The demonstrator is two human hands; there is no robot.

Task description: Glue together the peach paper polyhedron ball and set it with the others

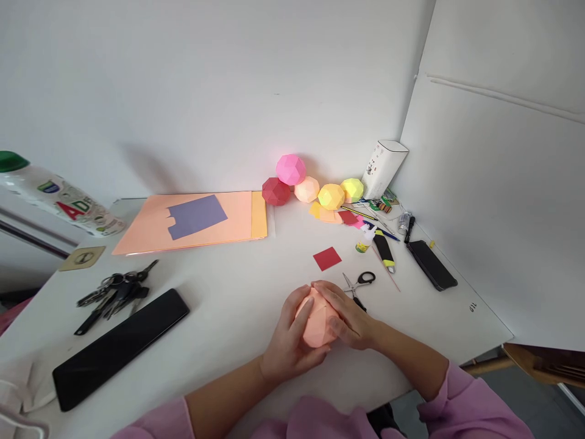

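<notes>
A peach faceted paper ball [320, 323] is cupped between both my hands above the near part of the white table. My left hand [292, 338] wraps its left side and underside, with the thumb lying across the front. From the right, my right hand [354, 317] closes over the ball's top and side. Parts of the ball are hidden under my fingers. Just beyond my right hand lie black-handled scissors [359, 285], spread apart. Farther off is a red paper square [327, 258].
Several coloured paper balls [291, 169] sit by the back wall. Paper sheets [205, 238] lie at the back left. A glue bottle [364, 239], a utility knife [384, 250] and a phone [432, 265] are on the right. Keys [121, 292], a black phone [123, 347] and a spray can [64, 201] are left.
</notes>
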